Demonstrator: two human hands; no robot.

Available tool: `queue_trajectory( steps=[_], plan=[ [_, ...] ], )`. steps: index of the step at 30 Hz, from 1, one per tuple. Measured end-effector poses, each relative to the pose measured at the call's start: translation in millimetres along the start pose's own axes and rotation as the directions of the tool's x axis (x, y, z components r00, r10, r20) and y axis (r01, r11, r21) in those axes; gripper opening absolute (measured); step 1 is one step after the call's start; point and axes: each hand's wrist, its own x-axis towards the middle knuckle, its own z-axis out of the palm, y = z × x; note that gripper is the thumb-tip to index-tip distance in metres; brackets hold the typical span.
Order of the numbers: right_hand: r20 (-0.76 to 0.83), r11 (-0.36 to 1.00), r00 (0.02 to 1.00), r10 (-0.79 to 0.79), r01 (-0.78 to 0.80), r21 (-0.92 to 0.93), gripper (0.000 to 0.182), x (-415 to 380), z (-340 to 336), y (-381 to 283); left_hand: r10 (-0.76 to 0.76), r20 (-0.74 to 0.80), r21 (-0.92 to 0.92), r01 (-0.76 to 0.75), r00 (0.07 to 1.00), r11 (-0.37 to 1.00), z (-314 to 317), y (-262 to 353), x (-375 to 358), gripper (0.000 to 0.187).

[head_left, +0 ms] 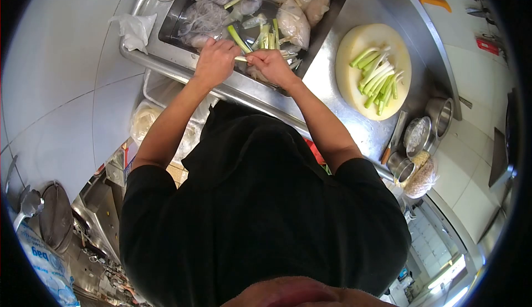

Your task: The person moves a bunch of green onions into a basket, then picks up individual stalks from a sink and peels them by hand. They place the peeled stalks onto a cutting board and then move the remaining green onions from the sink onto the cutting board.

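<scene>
Over the near edge of a steel sink [324, 32], my left hand [216, 62] and my right hand [271, 66] are close together, with fingers closed on a pale scallion piece [240, 59] that runs between them. A green stalk [238, 39] slants just above the hands, and more cut stalks [269, 36] lie in the sink right behind my right hand. Plastic bags of pale food [292, 23] fill the back and sides of the sink. Cut scallions [378, 78] lie in a pile on a round cutting board [346, 57] to the right.
White plastic [136, 31] hangs over the sink's left rim. Right of the board's near side are a knife [394, 135], metal containers [439, 115] and a bagged item [422, 178]. An orange-handled tool [434, 1] is at the upper right. Below the sink's left side is a plastic bin [158, 88].
</scene>
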Motion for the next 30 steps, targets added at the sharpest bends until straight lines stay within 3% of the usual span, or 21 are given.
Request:
queue_trajectory(
  steps=[3, 6, 9, 11, 12, 15, 18, 21, 22, 24, 27, 28, 30],
  plan=[
    [-0.010, 0.971, 0.973, 0.230, -0.229, 0.070, 0.021, -1.2, 1.3, -12.0, -0.031, 0.057, -0.009, 0.032, 0.998, 0.999, 3.0, 0.5, -4.3, 0.017],
    [0.046, 0.949, 0.950, 0.309, -0.311, 0.056, 0.024, 2.5, 3.7, -6.5, -0.037, 0.002, -0.033, 0.037, 0.999, 0.999, 4.1, 3.2, -7.3, 0.029],
    [0.046, 0.791, 0.856, 0.514, -0.494, 0.361, 0.024, 3.5, 7.7, -11.7, -0.048, -0.076, -0.035, 0.046, 0.996, 0.998, 7.4, 4.4, -8.8, 0.038],
    [-0.179, 0.782, 0.833, 0.523, -0.386, 0.489, 0.023, 4.7, 22.5, 14.8, -0.034, -0.079, 0.005, 0.034, 0.996, 0.999, 12.8, 2.2, -12.2, 0.042],
    [-0.288, 0.779, 0.800, 0.526, -0.319, 0.539, 0.023, 5.8, 28.0, 30.5, -0.046, -0.007, 0.028, 0.046, 0.999, 0.999, 20.2, 1.9, -17.7, 0.042],
    [-0.511, 0.852, 0.717, 0.474, -0.227, 0.472, 0.023, 12.0, 28.4, 58.3, -0.097, 0.193, 0.103, 0.078, 0.976, 0.992, 32.6, 10.2, -30.4, 0.044],
    [-0.558, 0.803, 0.615, 0.556, -0.225, 0.552, 0.022, 15.7, 21.7, 50.5, -0.158, 0.340, 0.152, 0.112, 0.927, 0.982, 26.3, 39.0, -27.1, 0.048],
    [-0.638, 0.872, 0.598, 0.486, -0.287, 0.396, 0.020, 15.6, 5.2, 51.8, -0.176, 0.344, 0.122, 0.141, 0.923, 0.982, 24.5, 47.1, -22.0, 0.047],
    [-0.647, 0.855, 0.565, 0.512, -0.258, 0.451, 0.020, 16.2, 1.6, 57.0, -0.180, 0.348, 0.122, 0.146, 0.920, 0.982, 22.3, 48.4, -20.1, 0.047],
    [-0.654, 0.811, 0.503, 0.564, -0.189, 0.554, 0.020, 19.3, -3.5, 74.5, -0.193, 0.356, 0.128, 0.157, 0.914, 0.979, 17.0, 48.8, -17.2, 0.048],
    [-0.638, 0.646, 0.366, 0.677, 0.119, 0.754, 0.019, 18.5, -30.3, 114.2, -0.234, 0.305, 0.140, 0.199, 0.923, 0.970, 20.7, 36.2, -27.3, 0.046],
    [-0.694, 0.767, 0.415, 0.589, -0.017, 0.641, 0.026, 15.8, -41.5, 118.5, -0.246, 0.275, 0.152, 0.210, 0.930, 0.966, 19.5, 32.5, -28.7, 0.044],
    [-0.513, 0.859, 0.690, 0.510, -0.379, 0.343, 0.034, 6.8, -51.3, 95.2, -0.265, 0.221, 0.175, 0.229, 0.939, 0.958, 16.7, 28.1, -31.5, 0.041]
  ],
)
